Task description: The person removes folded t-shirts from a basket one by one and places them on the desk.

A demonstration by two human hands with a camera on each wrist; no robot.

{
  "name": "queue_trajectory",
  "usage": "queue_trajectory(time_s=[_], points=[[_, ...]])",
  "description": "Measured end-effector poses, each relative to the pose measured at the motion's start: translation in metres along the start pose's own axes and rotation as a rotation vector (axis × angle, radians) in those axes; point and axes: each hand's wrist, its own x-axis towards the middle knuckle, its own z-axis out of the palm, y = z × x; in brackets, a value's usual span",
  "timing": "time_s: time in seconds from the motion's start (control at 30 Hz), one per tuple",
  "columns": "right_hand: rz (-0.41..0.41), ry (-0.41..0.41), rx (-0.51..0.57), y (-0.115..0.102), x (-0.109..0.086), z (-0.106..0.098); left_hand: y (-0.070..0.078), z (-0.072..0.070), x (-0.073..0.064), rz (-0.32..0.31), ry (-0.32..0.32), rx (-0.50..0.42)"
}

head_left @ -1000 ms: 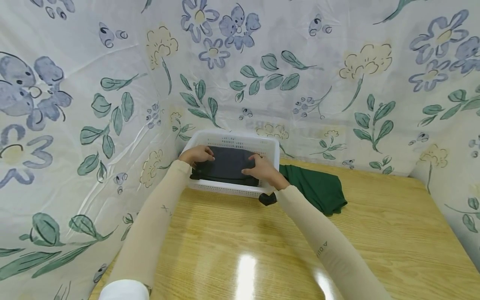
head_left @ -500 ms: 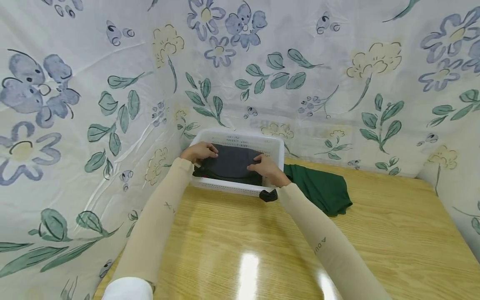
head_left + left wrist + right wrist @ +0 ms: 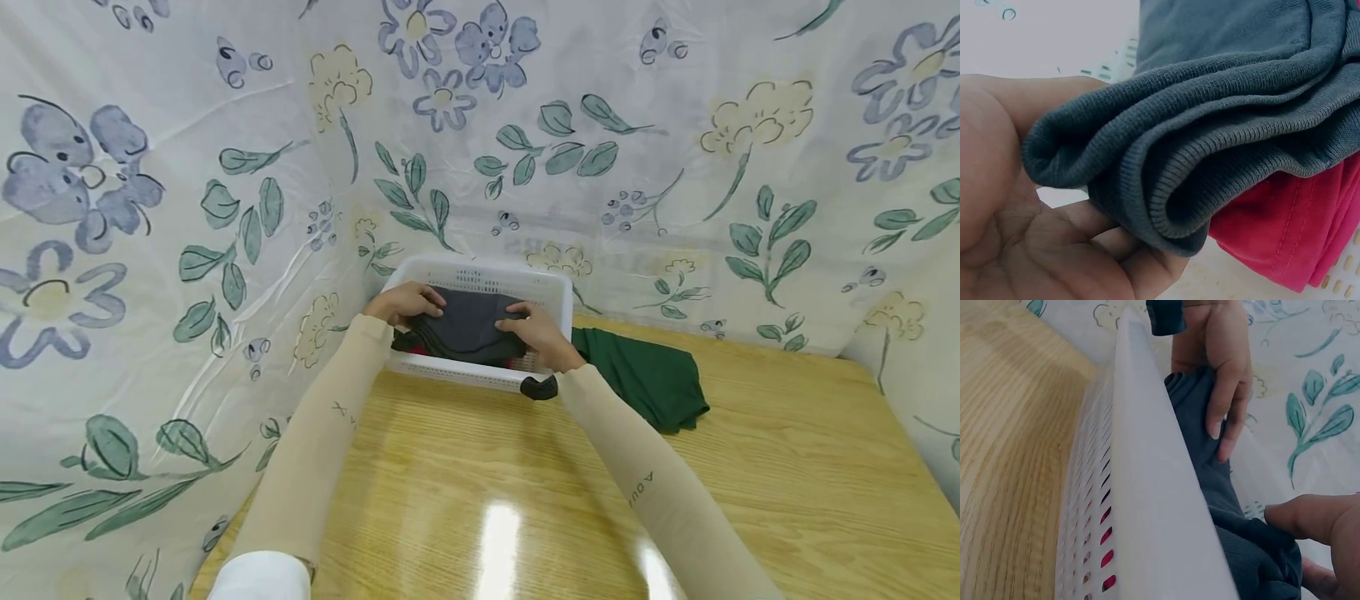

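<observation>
A dark grey folded garment [image 3: 471, 321] is inside a white perforated plastic basket [image 3: 461, 373]. My left hand [image 3: 408, 302] grips its left end; in the left wrist view the fingers [image 3: 1147, 269] curl under the ribbed, layered folds. At the other end, my right hand [image 3: 542, 335] holds the garment's right edge between thumb and fingers. Underneath lies a red cloth [image 3: 1272, 219] with stitched seams, mostly covered by the grey one. Both hands are inside the basket's rim, as the right wrist view also shows.
A dark green cloth [image 3: 645, 375] lies folded on the wooden table [image 3: 420, 467], right of the basket and partly behind my right forearm. Flower-printed white sheeting [image 3: 637, 167] stands behind the basket and along the left side.
The grey garment's front edge has risen with my hands, and its layered folds and red cloth beneath now show. The whole head view has shifted slightly.
</observation>
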Motion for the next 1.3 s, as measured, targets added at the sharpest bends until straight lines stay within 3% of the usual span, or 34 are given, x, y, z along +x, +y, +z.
queue_trajectory(time_s=[0.37, 0.6, 0.8, 0.97, 1.3], points=[[0.0, -0.033, 0.15, -0.002, 0.001, -0.003, 0.007, -0.003, -0.004, -0.04, -0.006, 0.008], [-0.044, -0.029, 0.154, -0.004, 0.001, -0.002, 0.008, -0.001, -0.007, -0.055, -0.003, -0.018], [-0.08, -0.008, 0.104, -0.004, 0.0, -0.004, 0.007, -0.003, -0.011, 0.012, 0.049, -0.014], [-0.13, -0.032, 0.103, -0.006, -0.002, -0.009, 0.007, -0.005, -0.017, 0.069, 0.087, -0.034], [-0.147, -0.086, 0.114, -0.011, -0.009, -0.019, 0.005, -0.008, -0.029, 0.164, 0.124, -0.048]])
